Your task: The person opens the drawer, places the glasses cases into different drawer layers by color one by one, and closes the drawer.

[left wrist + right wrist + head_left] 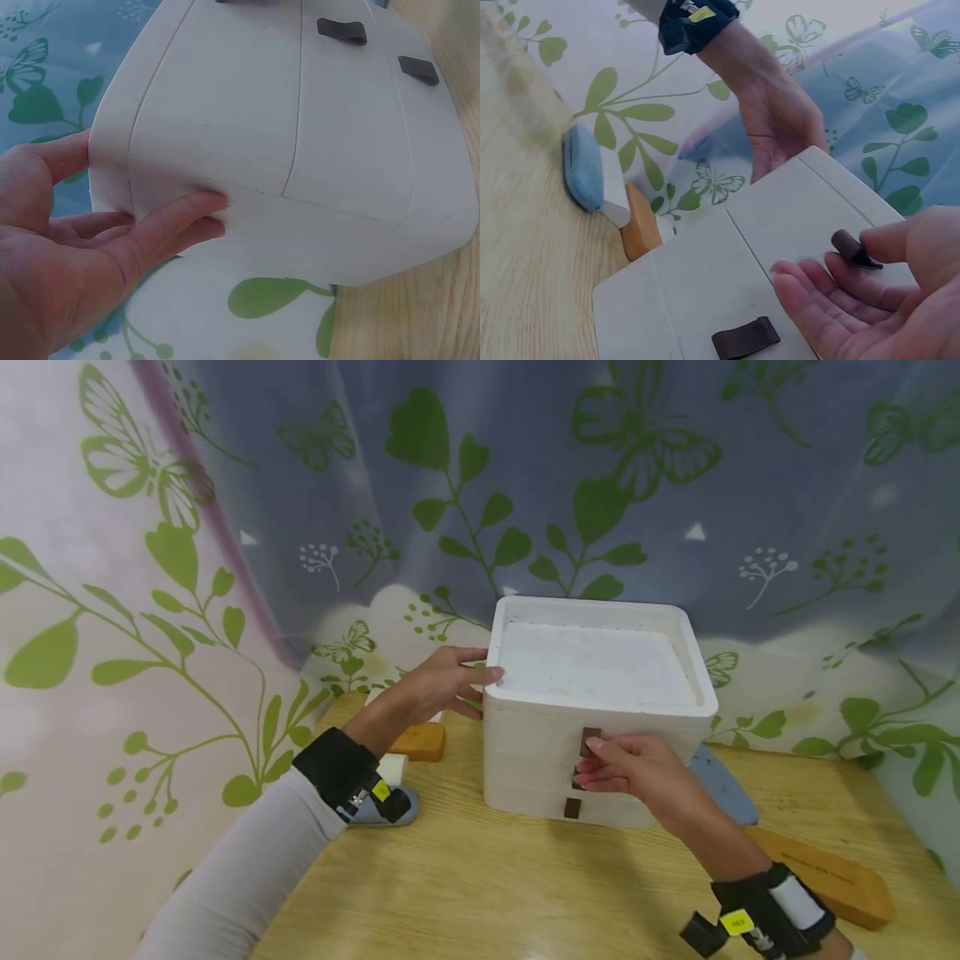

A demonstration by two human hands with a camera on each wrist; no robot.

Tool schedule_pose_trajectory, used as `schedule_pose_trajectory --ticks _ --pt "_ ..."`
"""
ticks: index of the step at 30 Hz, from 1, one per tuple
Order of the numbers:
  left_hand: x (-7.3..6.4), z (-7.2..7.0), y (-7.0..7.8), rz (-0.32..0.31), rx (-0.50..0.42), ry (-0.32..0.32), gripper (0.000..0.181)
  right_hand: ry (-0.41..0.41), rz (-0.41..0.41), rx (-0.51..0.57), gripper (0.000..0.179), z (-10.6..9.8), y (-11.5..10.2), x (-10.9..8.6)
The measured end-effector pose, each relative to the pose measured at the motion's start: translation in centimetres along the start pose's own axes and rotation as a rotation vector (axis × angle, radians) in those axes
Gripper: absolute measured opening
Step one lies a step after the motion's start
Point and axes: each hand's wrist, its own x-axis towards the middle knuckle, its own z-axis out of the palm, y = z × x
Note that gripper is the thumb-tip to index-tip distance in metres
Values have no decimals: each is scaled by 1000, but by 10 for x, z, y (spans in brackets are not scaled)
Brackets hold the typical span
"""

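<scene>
A white drawer box [600, 664] with a shallow rimmed top stands on the wooden table. Brown pull tabs run down its front, one per drawer. My left hand [442, 683] steadies the box's left side: its thumb lies on the top rim and straight fingers press the side wall, as the left wrist view also shows. At the front, my right hand [633, 770] pinches the top pull tab [851, 247] between thumb and finger. The middle pull tab [745, 339] is partly behind its fingers in the head view. Below, the bottom pull tab [572, 808] shows fully.
Left of the box lie an orange-brown case [420, 742], a white block-like item [393, 768] and a blue-grey case [405, 808]. To its right are another blue case [723, 787] and a long orange-brown case [825, 877]. Leaf-patterned curtains [480, 485] hang behind.
</scene>
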Motion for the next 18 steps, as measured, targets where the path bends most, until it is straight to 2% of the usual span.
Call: schedule_pose_trajectory --ticks 4,9,12,18 --pt "0 1 0 5 -3 11 69 73 -7 -71 46 5 2 4" --pt "1 3 1 -8 -1 23 69 144 -37 -219 37 10 3 6" --pt "1 5 1 -20 1 35 68 143 -55 -270 35 10 1 6" --pt "-1 6 2 -18 5 36 67 99 -54 -285 33 6 -3 4"
